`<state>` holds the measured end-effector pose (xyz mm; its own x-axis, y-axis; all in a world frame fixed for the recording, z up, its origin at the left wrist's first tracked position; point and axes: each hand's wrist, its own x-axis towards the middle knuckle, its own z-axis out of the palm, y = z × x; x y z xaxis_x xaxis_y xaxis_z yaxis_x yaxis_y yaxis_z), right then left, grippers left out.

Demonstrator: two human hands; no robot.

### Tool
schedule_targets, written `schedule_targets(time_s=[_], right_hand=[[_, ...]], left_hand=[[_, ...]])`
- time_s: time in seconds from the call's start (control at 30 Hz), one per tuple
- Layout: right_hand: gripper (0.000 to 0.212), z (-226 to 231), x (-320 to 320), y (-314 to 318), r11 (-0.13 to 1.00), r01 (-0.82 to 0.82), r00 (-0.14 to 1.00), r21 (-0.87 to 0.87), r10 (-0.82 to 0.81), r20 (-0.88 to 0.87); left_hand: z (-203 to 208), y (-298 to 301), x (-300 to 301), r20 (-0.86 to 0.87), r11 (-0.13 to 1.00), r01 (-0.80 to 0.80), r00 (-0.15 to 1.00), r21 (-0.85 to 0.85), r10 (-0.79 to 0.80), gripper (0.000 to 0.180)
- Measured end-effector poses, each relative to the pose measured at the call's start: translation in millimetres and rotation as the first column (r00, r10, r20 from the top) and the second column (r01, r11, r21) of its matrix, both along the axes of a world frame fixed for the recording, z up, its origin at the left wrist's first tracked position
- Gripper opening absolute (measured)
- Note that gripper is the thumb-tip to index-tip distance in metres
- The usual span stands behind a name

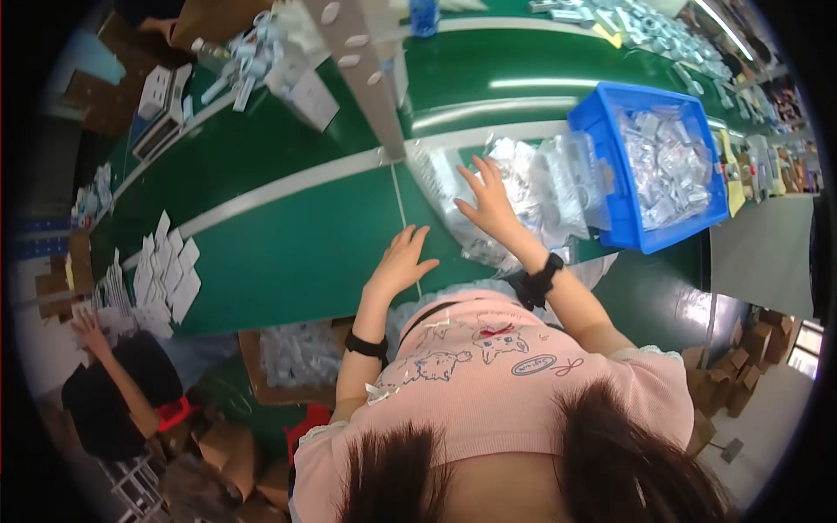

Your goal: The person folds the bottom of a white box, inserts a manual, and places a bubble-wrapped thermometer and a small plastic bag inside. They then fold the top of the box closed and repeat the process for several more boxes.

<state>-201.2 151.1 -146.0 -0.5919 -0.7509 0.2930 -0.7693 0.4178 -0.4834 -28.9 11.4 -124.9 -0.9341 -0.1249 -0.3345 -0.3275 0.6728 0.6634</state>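
Observation:
My left hand (402, 264) hovers at or rests on the green tabletop (296, 253), its fingers apart and nothing in them. To its right, my right hand (490, 202) is spread over a heap of clear plastic bags (523, 183) holding small white and silvery pieces. Its fingers are stretched out and grip nothing; whether they touch the plastic I cannot tell. Right beside the heap, a blue plastic bin (603, 166) stands tilted in the view, filled with small clear packets (667, 166) of whitish parts. Each of my wrists wears a black band.
Folded white papers (166, 270) stand at the table's left, near a co-worker's hand (90, 329). A metal post (362, 78) rises from the table's middle. Beyond lie a white box (309, 100) and pale blue parts (253, 57). A carton of clear bags (301, 356) sits below the near edge.

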Motion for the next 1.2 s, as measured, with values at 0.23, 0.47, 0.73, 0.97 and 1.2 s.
schedule_targets(time_s=[0.23, 0.47, 0.73, 0.97, 1.2], right_hand=[[0.048, 99, -60, 85, 0.902, 0.272, 0.962, -0.335, -0.269, 0.057], [0.058, 51, -79, 120, 0.849, 0.432, 0.897, 0.304, -0.44, -0.045], [0.069, -16, -67, 106, 0.732, 0.362, 0.87, 0.576, -0.488, 0.074], [0.068, -63, -54, 115, 0.746, 0.52, 0.848, 0.417, -0.511, -0.143], [0.055, -64, -44, 106, 0.73, 0.593, 0.805, 0.339, -0.529, -0.269]], left_hand=[[95, -24, -38, -0.495, 0.959, -0.106, 0.838, 0.263, 0.228, 0.057], [308, -32, -40, -0.981, 0.999, 0.035, -0.192, 0.025, 0.031, 0.07], [399, -34, 39, -0.682, 0.896, -0.218, -0.587, -0.387, -0.437, 0.051], [383, -79, 98, -0.759, 0.898, -0.246, -0.48, -0.365, -0.441, 0.048], [346, -94, 55, -0.918, 0.956, -0.059, -0.268, -0.286, -0.291, 0.046]])
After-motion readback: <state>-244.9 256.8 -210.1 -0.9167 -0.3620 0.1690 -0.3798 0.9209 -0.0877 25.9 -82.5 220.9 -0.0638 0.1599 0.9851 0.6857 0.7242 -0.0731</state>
